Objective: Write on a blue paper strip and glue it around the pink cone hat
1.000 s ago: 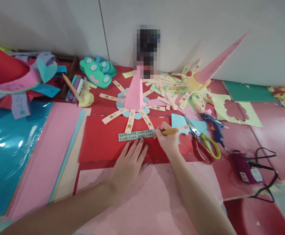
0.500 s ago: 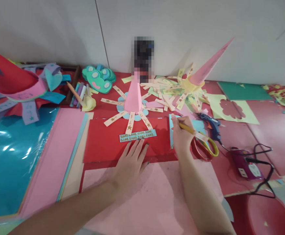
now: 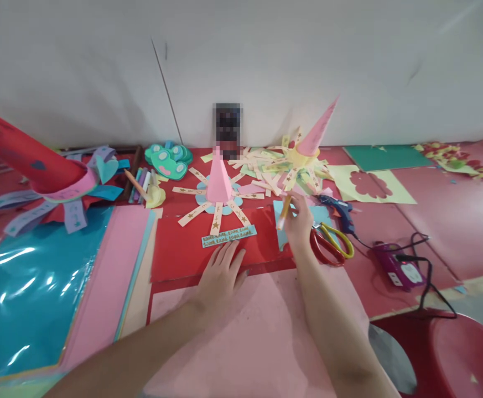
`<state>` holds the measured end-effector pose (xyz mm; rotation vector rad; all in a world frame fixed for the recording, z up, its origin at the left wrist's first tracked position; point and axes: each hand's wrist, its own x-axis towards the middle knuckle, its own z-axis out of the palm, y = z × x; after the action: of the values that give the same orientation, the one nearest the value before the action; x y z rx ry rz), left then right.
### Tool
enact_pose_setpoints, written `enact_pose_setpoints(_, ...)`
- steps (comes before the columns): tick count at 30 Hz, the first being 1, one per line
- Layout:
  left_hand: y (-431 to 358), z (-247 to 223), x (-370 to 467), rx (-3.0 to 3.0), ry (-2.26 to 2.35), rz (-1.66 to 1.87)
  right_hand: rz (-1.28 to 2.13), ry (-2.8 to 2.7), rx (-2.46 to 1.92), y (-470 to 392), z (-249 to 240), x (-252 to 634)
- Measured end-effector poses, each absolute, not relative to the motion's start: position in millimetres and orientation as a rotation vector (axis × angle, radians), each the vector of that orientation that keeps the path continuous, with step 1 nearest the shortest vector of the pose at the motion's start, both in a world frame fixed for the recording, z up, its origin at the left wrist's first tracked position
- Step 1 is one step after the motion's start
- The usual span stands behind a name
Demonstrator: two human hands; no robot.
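Note:
My left hand (image 3: 222,268) lies flat with fingers spread, its fingertips at the lower edge of a blue paper strip (image 3: 228,236) with gold writing. That strip rests on a red sheet (image 3: 175,257). Above it stands a pink paper cone (image 3: 218,185) on a blue scalloped base, ringed by cream strips with letters and stars. My right hand (image 3: 298,221) holds a yellow pencil (image 3: 284,211) over a light blue paper piece (image 3: 280,235). Close by on the right lie scissors (image 3: 330,246) with red and yellow handles.
A blue glue gun (image 3: 341,213) lies right, its cord near a purple power block (image 3: 399,265). A second pink cone (image 3: 319,130) stands behind among paper strips. At left are a red cone hat (image 3: 34,160), markers (image 3: 141,185) and a glossy blue packet (image 3: 25,287).
The view has shifted. The pencil in my right hand has swung from pointing right over the scissors to pointing down-left over the light blue paper. My left hand stays flat near the strip.

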<state>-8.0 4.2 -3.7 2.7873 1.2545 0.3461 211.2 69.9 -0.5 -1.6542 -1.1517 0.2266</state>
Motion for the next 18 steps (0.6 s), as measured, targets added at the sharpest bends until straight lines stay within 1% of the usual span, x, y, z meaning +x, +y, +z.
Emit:
enact_pose_setpoints(7,4.8,-4.9,-8.9,2.772,1.245,0.385,0.28,-1.185,-1.659,72.4,-3.4,215.3)
enact_pose_setpoints(14,4.4,-6.1,-8.7,2.792,1.242,0.401,0.076,-0.98,-1.88,74.3,-5.0,230.7)
enact_pose_setpoints(18,4.5,-8.9,-8.9,2.77,1.24,0.402,0.068,-0.982,-1.856,74.9,-6.8,234.2)
